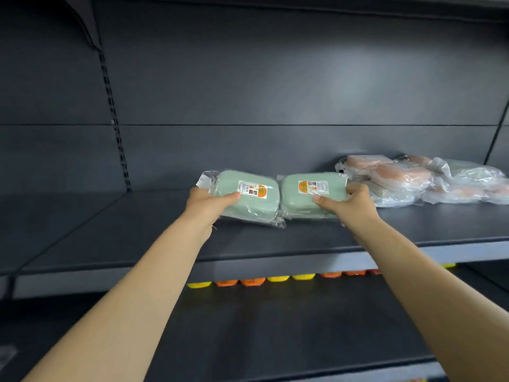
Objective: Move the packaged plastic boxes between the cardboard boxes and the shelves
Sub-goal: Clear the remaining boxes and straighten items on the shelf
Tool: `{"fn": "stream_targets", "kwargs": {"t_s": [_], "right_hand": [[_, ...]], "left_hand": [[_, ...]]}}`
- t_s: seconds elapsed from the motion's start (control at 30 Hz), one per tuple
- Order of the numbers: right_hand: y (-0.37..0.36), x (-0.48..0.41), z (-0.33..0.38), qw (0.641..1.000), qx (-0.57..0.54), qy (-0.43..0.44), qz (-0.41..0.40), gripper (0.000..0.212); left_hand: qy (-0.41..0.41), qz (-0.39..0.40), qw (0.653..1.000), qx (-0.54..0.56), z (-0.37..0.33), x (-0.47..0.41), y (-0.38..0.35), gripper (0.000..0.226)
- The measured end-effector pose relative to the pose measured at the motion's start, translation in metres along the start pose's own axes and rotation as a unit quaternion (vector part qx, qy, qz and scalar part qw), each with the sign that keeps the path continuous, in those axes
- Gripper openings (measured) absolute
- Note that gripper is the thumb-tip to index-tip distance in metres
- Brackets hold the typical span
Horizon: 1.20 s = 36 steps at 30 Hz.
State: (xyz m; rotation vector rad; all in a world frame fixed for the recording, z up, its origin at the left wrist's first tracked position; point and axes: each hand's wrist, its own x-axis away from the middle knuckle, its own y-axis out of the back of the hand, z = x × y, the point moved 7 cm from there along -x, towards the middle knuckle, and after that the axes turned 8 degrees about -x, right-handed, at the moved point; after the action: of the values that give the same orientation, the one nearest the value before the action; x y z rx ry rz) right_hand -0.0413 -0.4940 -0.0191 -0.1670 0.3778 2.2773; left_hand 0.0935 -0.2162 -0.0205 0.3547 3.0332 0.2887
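Note:
Two pale green plastic boxes in clear wrap, each with an orange-and-white label, are over the dark grey shelf (pixel 137 232). My left hand (pixel 205 202) grips the left green box (pixel 246 195) by its left end, tilted. My right hand (pixel 349 201) grips the right green box (pixel 308 194) at its right end. The two boxes sit side by side and nearly touch. Whether they rest on the shelf or hover just above it is unclear.
A pile of wrapped pink boxes (pixel 385 177) and more wrapped packs (pixel 468 186) lie on the same shelf to the right, close to my right hand. Yellow and orange items (pixel 275 279) line the back of the lower shelf. A slotted upright (pixel 113 114) stands at left.

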Motion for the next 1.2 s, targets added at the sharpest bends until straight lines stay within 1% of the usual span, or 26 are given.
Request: {"fn": "stream_targets", "kwargs": {"t_s": [0.07, 0.1, 0.17, 0.23, 0.3, 0.33, 0.4, 0.47, 0.53, 0.6, 0.63, 0.7, 0.77, 0.9, 0.93, 1.0, 1.03, 1.13, 1.2], "right_hand": [[0.011, 0.032, 0.012, 0.999, -0.031, 0.003, 0.012, 0.106], [0.017, 0.047, 0.016, 0.999, -0.049, 0.000, 0.016, 0.100], [0.033, 0.073, 0.020, 0.998, -0.067, 0.002, 0.015, 0.080], [0.052, 0.098, 0.027, 0.997, -0.071, 0.018, 0.003, 0.078], [0.066, 0.119, 0.026, 0.997, -0.073, 0.019, 0.010, 0.079], [0.073, 0.131, 0.024, 0.998, -0.065, 0.017, 0.015, 0.076], [0.089, 0.153, 0.016, 0.999, -0.039, 0.013, 0.020, 0.068], [0.108, 0.172, 0.001, 0.999, -0.028, 0.007, 0.032, 0.061], [0.127, 0.191, -0.018, 0.998, -0.032, -0.006, 0.055, 0.055], [0.148, 0.211, -0.038, 0.997, -0.019, -0.018, 0.073, 0.051], [0.159, 0.221, -0.048, 0.996, -0.011, -0.024, 0.082, 0.052], [0.180, 0.242, -0.072, 0.995, 0.006, -0.038, 0.091, 0.062], [0.199, 0.259, -0.099, 0.993, 0.030, -0.062, 0.095, 0.070], [0.233, 0.291, -0.160, 0.985, 0.062, -0.122, 0.106, 0.068], [0.239, 0.297, -0.175, 0.982, 0.066, -0.134, 0.112, 0.071], [0.246, 0.309, -0.206, 0.975, 0.078, -0.164, 0.125, 0.077], [0.248, 0.315, -0.221, 0.972, 0.081, -0.179, 0.132, 0.076], [0.246, 0.329, -0.270, 0.959, 0.089, -0.232, 0.135, 0.069], [0.240, 0.334, -0.300, 0.948, 0.112, -0.260, 0.147, 0.062]], "left_hand": [[-0.019, -0.012, 1.000, 0.012, -0.002, 0.029, 0.008, 0.063], [-0.023, -0.018, 0.999, 0.018, -0.002, 0.042, 0.011, 0.057], [-0.019, -0.036, 0.999, 0.024, 0.000, 0.070, 0.016, 0.061], [-0.020, -0.051, 0.998, 0.026, -0.003, 0.103, 0.020, 0.065], [-0.021, -0.042, 0.997, 0.056, 0.000, 0.132, 0.016, 0.065], [-0.024, -0.038, 0.997, 0.065, 0.002, 0.150, 0.013, 0.061], [-0.025, -0.026, 0.997, 0.068, 0.012, 0.185, 0.005, 0.049], [-0.012, -0.007, 0.997, 0.070, 0.026, 0.217, -0.007, 0.045], [0.006, 0.008, 0.996, 0.086, 0.043, 0.251, -0.021, 0.042], [0.034, 0.005, 0.995, 0.093, 0.062, 0.285, -0.035, 0.045], [0.051, 0.001, 0.994, 0.094, 0.073, 0.300, -0.043, 0.047], [0.074, -0.005, 0.993, 0.094, 0.093, 0.331, -0.060, 0.049], [0.096, -0.016, 0.990, 0.100, 0.112, 0.359, -0.080, 0.044], [0.147, -0.022, 0.984, 0.094, 0.153, 0.407, -0.116, 0.029], [0.161, -0.018, 0.983, 0.091, 0.165, 0.415, -0.122, 0.032], [0.195, -0.008, 0.978, 0.080, 0.191, 0.426, -0.132, 0.055], [0.212, -0.005, 0.975, 0.065, 0.203, 0.431, -0.136, 0.062], [0.247, -0.008, 0.967, 0.057, 0.239, 0.433, -0.150, 0.049], [0.274, -0.018, 0.960, 0.056, 0.261, 0.430, -0.159, 0.047]]}}
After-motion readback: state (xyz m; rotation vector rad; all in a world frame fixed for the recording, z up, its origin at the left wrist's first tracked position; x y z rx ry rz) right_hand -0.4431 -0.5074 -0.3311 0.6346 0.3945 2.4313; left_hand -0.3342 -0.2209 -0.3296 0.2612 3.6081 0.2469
